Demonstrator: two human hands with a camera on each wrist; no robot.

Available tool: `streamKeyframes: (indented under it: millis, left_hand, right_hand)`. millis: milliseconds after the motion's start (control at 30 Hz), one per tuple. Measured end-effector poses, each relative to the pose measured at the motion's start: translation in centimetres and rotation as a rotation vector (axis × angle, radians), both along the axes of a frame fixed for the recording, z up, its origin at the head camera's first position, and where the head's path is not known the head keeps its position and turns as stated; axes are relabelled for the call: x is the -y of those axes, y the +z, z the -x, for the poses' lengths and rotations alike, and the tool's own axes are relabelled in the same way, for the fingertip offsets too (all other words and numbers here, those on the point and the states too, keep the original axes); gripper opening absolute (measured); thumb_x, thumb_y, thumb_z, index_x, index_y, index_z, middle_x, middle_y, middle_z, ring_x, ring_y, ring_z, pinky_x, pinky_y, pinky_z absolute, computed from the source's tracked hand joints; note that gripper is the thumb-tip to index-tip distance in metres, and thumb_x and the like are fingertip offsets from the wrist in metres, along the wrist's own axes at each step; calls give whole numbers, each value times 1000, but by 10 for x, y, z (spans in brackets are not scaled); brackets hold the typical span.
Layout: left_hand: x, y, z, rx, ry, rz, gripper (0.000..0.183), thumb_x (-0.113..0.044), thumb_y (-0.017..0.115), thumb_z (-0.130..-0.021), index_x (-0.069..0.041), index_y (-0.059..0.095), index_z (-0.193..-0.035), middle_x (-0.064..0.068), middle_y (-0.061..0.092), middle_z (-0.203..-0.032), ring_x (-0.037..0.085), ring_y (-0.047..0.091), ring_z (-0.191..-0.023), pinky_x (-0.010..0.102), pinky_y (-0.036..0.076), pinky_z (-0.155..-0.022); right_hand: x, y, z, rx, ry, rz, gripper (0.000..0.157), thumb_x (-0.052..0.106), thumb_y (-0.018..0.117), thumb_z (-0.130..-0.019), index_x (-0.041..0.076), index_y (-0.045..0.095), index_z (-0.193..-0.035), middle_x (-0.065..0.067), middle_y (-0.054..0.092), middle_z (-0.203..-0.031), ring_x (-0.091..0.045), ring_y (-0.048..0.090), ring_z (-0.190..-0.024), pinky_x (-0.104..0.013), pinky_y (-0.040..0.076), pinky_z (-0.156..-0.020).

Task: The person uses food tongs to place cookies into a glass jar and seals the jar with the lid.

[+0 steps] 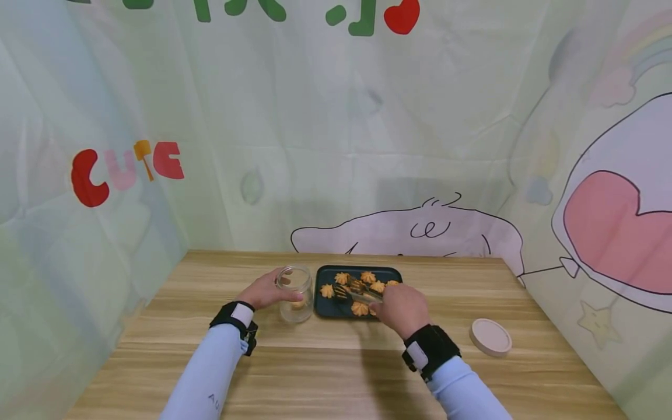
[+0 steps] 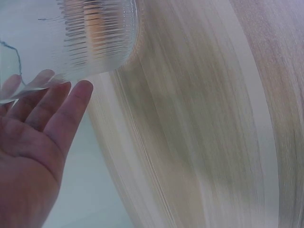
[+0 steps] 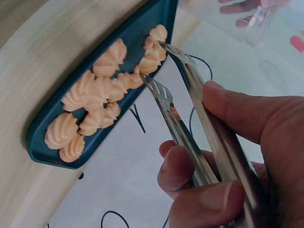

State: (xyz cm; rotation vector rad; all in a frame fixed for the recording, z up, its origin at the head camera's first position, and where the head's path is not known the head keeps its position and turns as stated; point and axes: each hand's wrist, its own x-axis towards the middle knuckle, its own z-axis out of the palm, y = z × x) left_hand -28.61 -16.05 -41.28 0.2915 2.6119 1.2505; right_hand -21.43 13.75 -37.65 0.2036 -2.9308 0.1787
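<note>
My left hand point(image 1: 266, 290) holds a clear glass jar point(image 1: 296, 315) upright on the table, thumb and fingers spread round its sides. Through the jar's ribbed wall an orange-brown patch point(image 2: 96, 28) shows in the left wrist view. In my right hand point(image 1: 405, 309) is a pair of metal tongs point(image 3: 216, 128), gripped between thumb and fingers. The tongs' slotted tips are parted over the dark tray point(image 1: 321, 311), one on either side of a piped cookie point(image 3: 151, 61). Several more swirl-shaped cookies point(image 3: 78, 92) lie in the tray.
A round pale lid point(image 1: 490, 337) lies on the wooden table point(image 1: 315, 373), right of my right wrist. The tray stands just right of the jar. Behind the table's far edge hangs a printed cloth backdrop point(image 1: 341, 146), which also runs along both sides.
</note>
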Motion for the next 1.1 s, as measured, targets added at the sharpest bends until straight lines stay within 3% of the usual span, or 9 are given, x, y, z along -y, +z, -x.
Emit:
streamKeyframes:
  millis: [300, 567, 833, 1100]
  left_hand:
    - [1, -2, 1, 2, 4, -2, 88, -41, 78, -79, -7, 35, -147, 22, 51, -137, 37, 42, -124, 57, 37, -103]
    - [2, -3, 2, 1, -3, -4, 91, -43, 78, -78, -6, 34, -148, 22, 50, -137, 37, 43, -124, 57, 38, -102]
    - [2, -4, 3, 17, -3, -16, 89, -42, 77, -79, -7, 33, -148, 21, 49, -139, 36, 41, -125, 56, 37, -103]
    - [2, -1, 2, 7, -5, -14, 88, -40, 77, -80, -5, 34, -147, 23, 49, -138, 38, 42, -124, 57, 38, -102]
  right_hand:
    - [-1, 18, -1, -57, 29, 21, 56, 38, 74, -82, 18, 35, -49, 6, 22, -50, -11, 27, -43, -26, 16, -40]
    - [3, 34, -3, -99, 57, 9, 49, 42, 73, -83, 15, 46, -53, 5, 30, -51, -13, 34, -44, -26, 20, -39]
    - [10, 47, -7, -93, 70, 22, 43, 42, 72, -85, 15, 52, -59, 5, 30, -53, -13, 33, -45, -25, 18, -39]
    - [18, 61, -12, -123, 94, 25, 48, 42, 71, -86, 16, 45, -54, 6, 26, -52, -11, 28, -43, -25, 16, -39]
